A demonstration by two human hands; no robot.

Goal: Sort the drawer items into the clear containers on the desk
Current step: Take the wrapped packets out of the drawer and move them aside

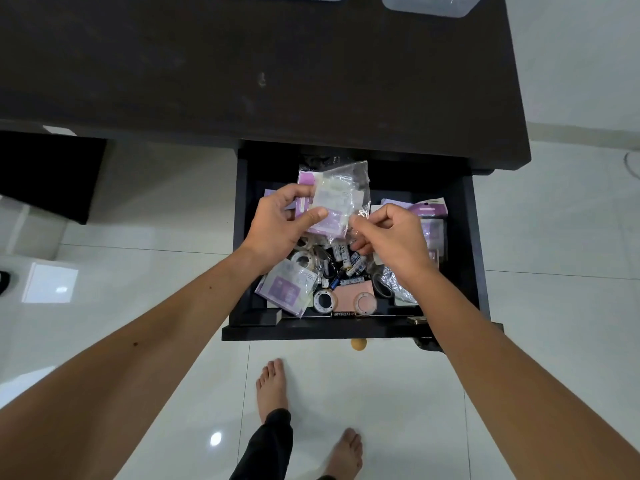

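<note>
Two bare hands meet above an open black drawer (472,258) that juts from beneath a dark desk (242,81), seen from a head-worn camera looking straight down. At the centre of the frame the left hand (277,226) grips a small stack of clear plastic packets (337,195) with purple-and-white card inserts, thumb pressed across the front and fingers curled behind. Just at 3 o'clock from it, the right hand (391,240) pinches the crinkled lower corner of the same packets between thumb and forefinger, its other fingers curled under. The packets are held above the drawer's contents, tilted toward 12 o'clock.

Below the hands, the drawer holds a jumble: loose batteries (349,268) near the middle, another purple packet (289,289) at 7 o'clock of the pile, a white ring-shaped piece (325,299) and a pink pad (349,294) toward 6 o'clock, a clear round disc (364,304) resting on the pad, and a single battery (343,314) lying along the drawer's front wall. More purple packets (429,216) lie at 3 o'clock, partly hidden behind the right hand, with crumpled silvery plastic (394,285) at 5 o'clock.

At 12 o'clock, on the far edge of the desk, the bottoms of two clear containers (429,5) are cut off by the frame. A round wooden knob (358,344) shows on the drawer front. Bare feet (273,382) stand on glossy white floor tiles (536,341) at 6 o'clock.
</note>
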